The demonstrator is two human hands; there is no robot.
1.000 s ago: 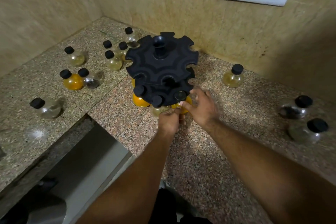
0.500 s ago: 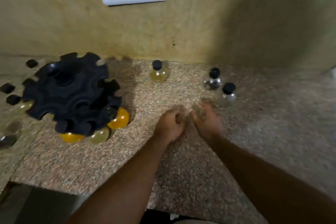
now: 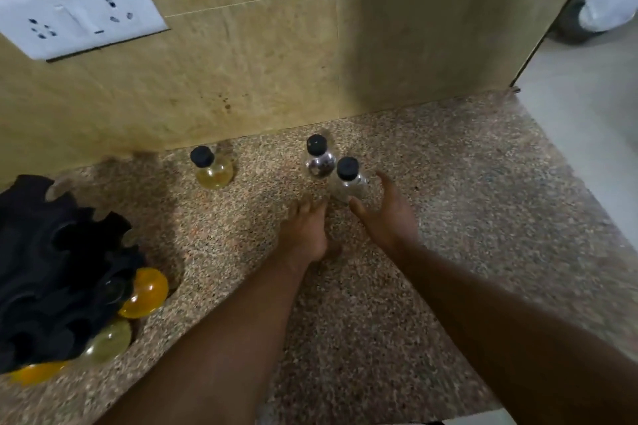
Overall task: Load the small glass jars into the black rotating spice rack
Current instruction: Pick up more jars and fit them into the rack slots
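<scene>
Now your right hand [image 3: 383, 214], fingers spread and empty, reaches for the clear glass jar [image 3: 348, 183] just beside the pepper jar [image 3: 319, 162] near the wall. Your left hand [image 3: 303, 231] hangs loosely curled, holding nothing. Expect light, rigid, smooth glass, breakable if knocked; take it at the neck under the black cap. The spice rack [image 3: 51, 269] waits far left, with a yellow jar [image 3: 212, 171] between.

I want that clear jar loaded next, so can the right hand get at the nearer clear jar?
Probably yes. The right hand is open beside the nearer clear jar, fingers spread toward it, nothing between; the dark-filled jar stands just behind.
</scene>
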